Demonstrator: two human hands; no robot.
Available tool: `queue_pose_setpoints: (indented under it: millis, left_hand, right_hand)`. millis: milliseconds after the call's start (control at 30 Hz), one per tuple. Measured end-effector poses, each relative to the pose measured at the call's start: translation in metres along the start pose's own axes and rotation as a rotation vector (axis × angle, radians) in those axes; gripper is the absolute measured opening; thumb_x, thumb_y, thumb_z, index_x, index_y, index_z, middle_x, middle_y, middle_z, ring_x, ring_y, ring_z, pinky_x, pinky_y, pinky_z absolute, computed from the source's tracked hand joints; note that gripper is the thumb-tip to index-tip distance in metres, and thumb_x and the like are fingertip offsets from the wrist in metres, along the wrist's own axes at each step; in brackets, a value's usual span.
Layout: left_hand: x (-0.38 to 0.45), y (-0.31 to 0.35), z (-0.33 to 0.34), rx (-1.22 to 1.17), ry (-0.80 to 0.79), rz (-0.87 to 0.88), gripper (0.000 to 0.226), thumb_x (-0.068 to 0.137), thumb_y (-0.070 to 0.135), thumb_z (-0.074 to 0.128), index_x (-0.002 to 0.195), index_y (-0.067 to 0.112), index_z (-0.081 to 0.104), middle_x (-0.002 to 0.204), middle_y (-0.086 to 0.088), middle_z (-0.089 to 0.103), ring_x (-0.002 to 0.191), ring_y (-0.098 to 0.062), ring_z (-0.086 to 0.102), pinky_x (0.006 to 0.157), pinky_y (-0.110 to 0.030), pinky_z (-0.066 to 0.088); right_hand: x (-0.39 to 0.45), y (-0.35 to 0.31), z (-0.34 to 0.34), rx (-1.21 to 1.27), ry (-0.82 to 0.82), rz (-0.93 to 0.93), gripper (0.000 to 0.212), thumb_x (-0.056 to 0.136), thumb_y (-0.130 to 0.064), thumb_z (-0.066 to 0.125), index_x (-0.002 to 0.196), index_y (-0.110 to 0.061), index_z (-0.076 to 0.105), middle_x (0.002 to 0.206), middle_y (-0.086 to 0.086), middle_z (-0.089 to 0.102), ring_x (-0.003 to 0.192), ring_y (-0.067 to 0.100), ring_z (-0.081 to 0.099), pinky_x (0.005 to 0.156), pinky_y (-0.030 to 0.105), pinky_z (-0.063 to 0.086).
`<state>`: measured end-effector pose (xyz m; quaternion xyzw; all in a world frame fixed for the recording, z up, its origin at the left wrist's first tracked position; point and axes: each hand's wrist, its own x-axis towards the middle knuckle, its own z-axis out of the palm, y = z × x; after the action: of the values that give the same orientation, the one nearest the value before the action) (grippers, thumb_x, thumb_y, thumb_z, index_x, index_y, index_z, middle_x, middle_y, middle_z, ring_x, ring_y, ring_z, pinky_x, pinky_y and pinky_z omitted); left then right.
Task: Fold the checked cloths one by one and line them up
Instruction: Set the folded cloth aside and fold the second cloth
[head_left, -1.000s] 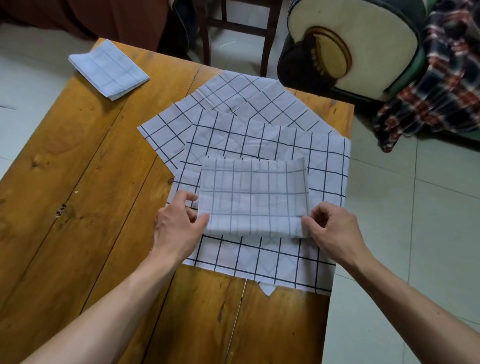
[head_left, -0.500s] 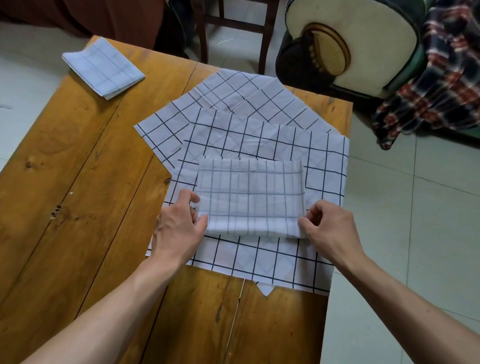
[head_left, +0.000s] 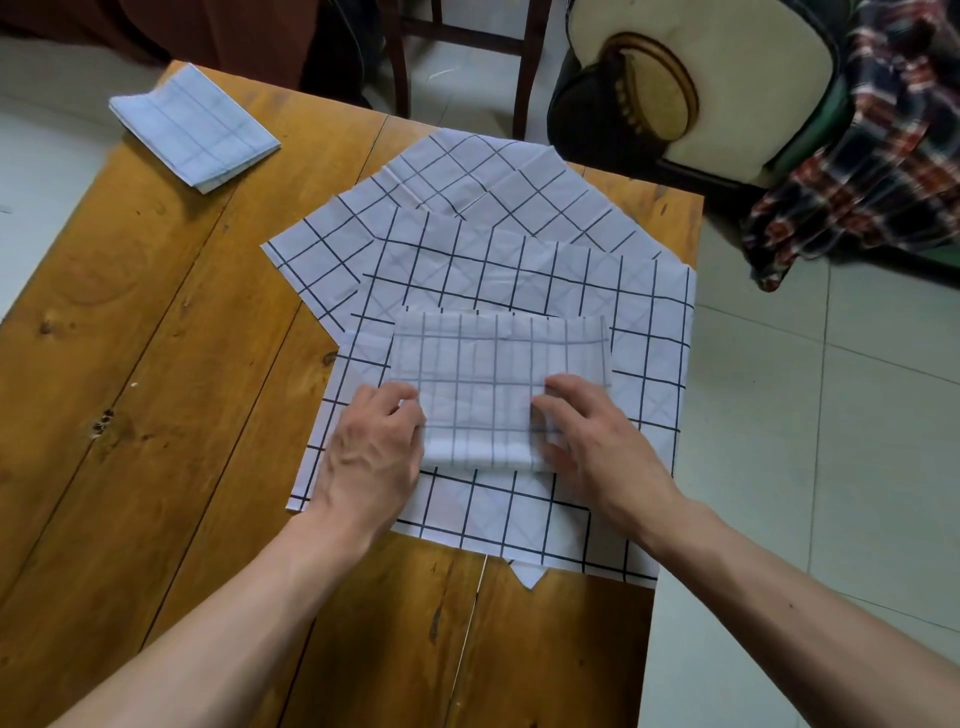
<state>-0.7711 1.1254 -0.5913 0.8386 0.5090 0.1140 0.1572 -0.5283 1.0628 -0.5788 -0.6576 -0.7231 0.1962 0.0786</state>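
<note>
on the brown wooden plank table (head_left: 156, 322), left hand (head_left: 371, 449) and right hand (head_left: 602, 441), fingers curled, pinch the half-folded white grid-checked cloth (head_left: 493, 374) atop flat checked cloths (head_left: 639, 322).

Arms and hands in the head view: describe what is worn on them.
Nothing is worn. Both forearms enter bare from the bottom edge, with no sleeve showing. The left hand and right hand are gloveless, with no ring, watch or band visible on either wrist.
</note>
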Motion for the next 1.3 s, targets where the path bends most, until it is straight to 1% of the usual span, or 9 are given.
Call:
queue_pose_setpoints:
  millis: [167, 267, 400, 533, 733, 1000, 1067, 1167, 1300]
  left_hand:
    - [0.0, 0.011, -0.001, 0.13, -0.042, -0.005, 0.027, 0.088, 0.036, 0.065, 0.094, 0.01, 0.062, 0.106, -0.01, 0.06, 0.093, -0.025, 0.054, 0.075, -0.037, 0.049]
    - [0.0, 0.029, 0.005, 0.252, -0.05, 0.052, 0.04, 0.084, 0.047, 0.062, 0.11, 0.017, 0.06, 0.117, -0.007, 0.06, 0.11, -0.027, 0.054, 0.089, -0.041, 0.036]
    - [0.001, 0.061, 0.028, 0.198, -0.121, 0.152, 0.048, 0.089, 0.046, 0.052, 0.125, 0.016, 0.052, 0.135, -0.009, 0.051, 0.127, -0.028, 0.045, 0.104, -0.044, 0.034]
    - [0.0, 0.061, 0.041, 0.201, -0.169, 0.12, 0.055, 0.09, 0.046, 0.049, 0.137, 0.017, 0.044, 0.146, -0.009, 0.04, 0.134, -0.029, 0.039, 0.108, -0.047, 0.032]
    - [-0.013, 0.01, 0.032, 0.283, -0.179, 0.069, 0.054, 0.095, 0.05, 0.035, 0.146, 0.032, 0.04, 0.154, -0.009, 0.033, 0.142, -0.029, 0.029, 0.112, -0.053, 0.015]
    - [-0.018, -0.026, 0.015, 0.286, -0.215, 0.066, 0.056, 0.096, 0.046, 0.033, 0.152, 0.04, 0.03, 0.158, -0.008, 0.026, 0.146, -0.031, 0.022, 0.111, -0.056, 0.022]
    - [-0.017, -0.031, 0.01, 0.302, -0.229, 0.079, 0.055, 0.096, 0.049, 0.031, 0.151, 0.045, 0.029, 0.158, -0.006, 0.027, 0.145, -0.03, 0.024, 0.109, -0.053, 0.022]
    - [-0.014, -0.036, 0.006, 0.291, -0.23, 0.103, 0.053, 0.095, 0.052, 0.034, 0.148, 0.046, 0.033, 0.156, -0.005, 0.032, 0.143, -0.031, 0.027, 0.105, -0.05, 0.024]
    - [0.0, -0.028, -0.004, 0.234, -0.218, 0.137, 0.059, 0.08, 0.039, 0.076, 0.134, 0.036, 0.054, 0.149, -0.007, 0.045, 0.139, -0.033, 0.036, 0.103, -0.052, 0.029]
  right_hand:
    - [-0.002, 0.009, 0.008, 0.032, -0.003, 0.025, 0.061, 0.082, -0.032, 0.076, 0.136, -0.019, 0.051, 0.148, -0.001, 0.04, 0.136, 0.017, 0.038, 0.104, 0.033, 0.044]
    - [-0.004, 0.009, 0.011, 0.0, 0.0, 0.05, 0.066, 0.082, -0.04, 0.074, 0.14, -0.021, 0.049, 0.152, -0.001, 0.039, 0.143, 0.018, 0.032, 0.111, 0.039, 0.04]
    - [-0.004, 0.007, 0.013, 0.021, -0.004, 0.079, 0.067, 0.082, -0.049, 0.068, 0.14, -0.022, 0.048, 0.152, -0.002, 0.039, 0.144, 0.017, 0.03, 0.112, 0.041, 0.039]
    - [-0.005, 0.013, 0.015, -0.032, -0.035, 0.058, 0.068, 0.086, -0.058, 0.053, 0.145, -0.024, 0.043, 0.156, -0.001, 0.034, 0.147, 0.018, 0.025, 0.119, 0.043, 0.027]
    - [-0.024, 0.024, 0.019, -0.225, -0.147, 0.097, 0.064, 0.099, -0.061, 0.015, 0.155, -0.036, -0.003, 0.164, -0.007, -0.014, 0.15, 0.015, -0.017, 0.12, 0.046, -0.006]
    - [-0.027, 0.033, 0.011, -0.212, -0.224, 0.113, 0.066, 0.097, -0.06, 0.002, 0.152, -0.032, -0.02, 0.159, -0.01, -0.029, 0.146, 0.011, -0.027, 0.12, 0.046, -0.008]
    - [-0.023, 0.034, 0.004, -0.192, -0.265, 0.127, 0.071, 0.095, -0.064, 0.008, 0.15, -0.033, -0.023, 0.156, -0.012, -0.033, 0.144, 0.009, -0.031, 0.121, 0.043, -0.012]
    - [-0.014, 0.031, -0.01, -0.184, -0.328, 0.148, 0.084, 0.096, -0.058, 0.037, 0.151, -0.033, -0.021, 0.156, -0.01, -0.032, 0.144, 0.009, -0.03, 0.122, 0.04, -0.01]
    - [0.001, 0.029, -0.019, -0.147, -0.354, 0.164, 0.101, 0.09, -0.053, 0.059, 0.153, -0.03, -0.015, 0.159, -0.008, -0.027, 0.147, 0.01, -0.023, 0.122, 0.041, -0.007]
